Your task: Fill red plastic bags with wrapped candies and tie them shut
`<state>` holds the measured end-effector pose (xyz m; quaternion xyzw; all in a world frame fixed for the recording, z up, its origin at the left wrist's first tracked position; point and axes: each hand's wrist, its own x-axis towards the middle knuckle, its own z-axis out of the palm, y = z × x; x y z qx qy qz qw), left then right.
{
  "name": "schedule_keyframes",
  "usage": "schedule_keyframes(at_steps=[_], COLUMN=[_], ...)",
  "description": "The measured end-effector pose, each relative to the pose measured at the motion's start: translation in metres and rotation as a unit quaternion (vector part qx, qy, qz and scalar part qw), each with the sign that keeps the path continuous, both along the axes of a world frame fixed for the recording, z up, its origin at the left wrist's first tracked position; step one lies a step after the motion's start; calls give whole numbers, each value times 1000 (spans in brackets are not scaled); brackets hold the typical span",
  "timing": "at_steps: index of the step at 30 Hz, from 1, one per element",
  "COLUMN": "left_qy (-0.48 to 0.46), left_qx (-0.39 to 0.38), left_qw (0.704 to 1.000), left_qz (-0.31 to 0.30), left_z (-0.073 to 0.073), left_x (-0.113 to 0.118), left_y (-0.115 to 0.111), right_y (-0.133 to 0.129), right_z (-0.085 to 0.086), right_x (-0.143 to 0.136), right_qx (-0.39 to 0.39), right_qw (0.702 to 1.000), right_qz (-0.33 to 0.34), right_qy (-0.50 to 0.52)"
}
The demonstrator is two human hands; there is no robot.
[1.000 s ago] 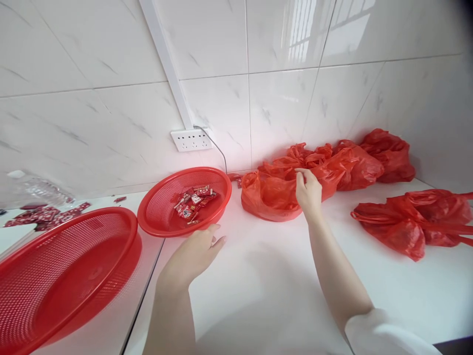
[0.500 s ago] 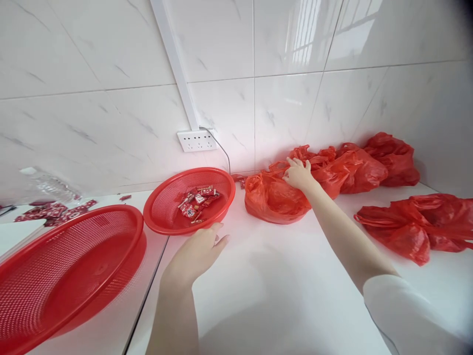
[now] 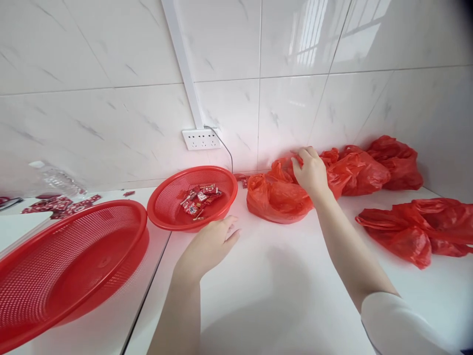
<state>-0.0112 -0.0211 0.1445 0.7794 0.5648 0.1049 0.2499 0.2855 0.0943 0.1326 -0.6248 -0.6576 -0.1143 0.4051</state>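
Observation:
My left hand hovers over the white tabletop, just in front of a small red mesh basket. Its thumb stands apart from the fingers and nothing is in it. Inside the basket lie several small red-wrapped packets. My right hand reaches to the row of red plastic bags at the wall, its fingers curled on a thin red plastic bag; the fingertips are partly hidden. In front of that stands a red plastic bag with its mouth spread wide, left of my right wrist.
A larger red mesh basket stands at the left. Behind it are red packets and a clear plastic bottle. More red bags line the wall; another bunch lies right of my right arm. A socket strip is on the wall.
My right hand has moved slightly right and up along the bags, and its spread fingers have curled in. My left hand has shifted a little to the right, still empty.

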Motion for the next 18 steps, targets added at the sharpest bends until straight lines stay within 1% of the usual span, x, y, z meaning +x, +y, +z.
schedule_keyframes(at_steps=[1, 3, 4, 5, 7, 9, 11, 13, 14, 16, 18], left_qy=[-2, -3, -2, 0, 3, 2, -4, -25, -44, -102, -182], left_qx=[-10, -22, -21, -18, -14, -16, -18, -7, 5, 37, 71], left_qw=[1000, 1000, 1000, 1000, 1000, 999, 999, 998, 997, 993, 981], left_qz=[-5, -15, -17, -19, -23, -33, -48, -59, -60, -45, -11], left_z=[0, 0, 2, 3, 5, 7, 7, 7, 6, 4, 0], left_x=[1, 2, 3, 4, 5, 6, 6, 6, 7, 12, 22], left_y=[-1, -4, -6, -8, -13, -17, -21, -23, -24, -24, -24], right_y=[4, 20, 30, 39, 55, 65, 69, 65, 59, 37, 2], right_z=[-3, -15, -21, -28, -38, -43, -39, -29, -21, -3, 14], right_x=[3, 11, 15, 18, 22, 21, 18, 13, 9, 1, -10], right_qx=[-34, -131, -181, -214, -255, -269, -256, -214, -182, -110, -45], right_qw=[999, 991, 983, 976, 965, 960, 961, 968, 971, 973, 961], right_qz=[-13, -24, -19, -11, 5, 18, 31, 44, 56, 95, 170], right_qy=[8, 25, 36, 44, 59, 75, 98, 126, 143, 178, 212])
